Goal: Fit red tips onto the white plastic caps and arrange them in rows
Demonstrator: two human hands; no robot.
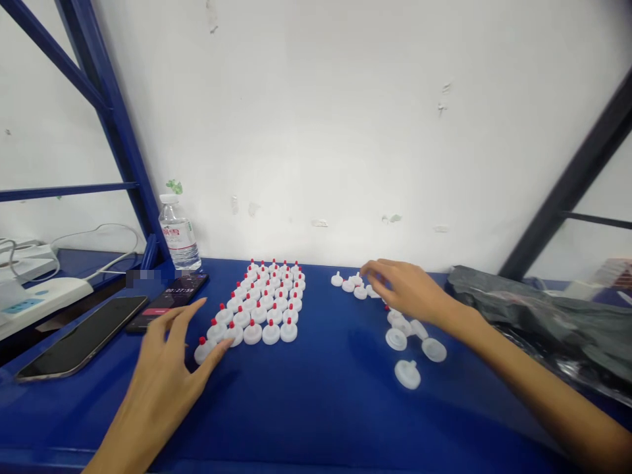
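Note:
Several white caps with red tips (264,299) stand in neat rows on the blue table (320,395). My left hand (165,372) lies flat beside the front left corner of the rows, fingers spread, thumb touching one capped piece (203,349). My right hand (407,289) reaches over a loose group of plain white caps (353,284) at the back, fingers curled among them; whether it grips one is hidden. More plain white caps (409,342) lie scattered under and in front of that wrist.
Two phones (86,339) (170,299) lie at the left, one showing a timer. A water bottle (178,234) stands by the blue frame post (118,125). A white power strip (34,296) sits far left. A dark plastic bag (543,316) lies at the right.

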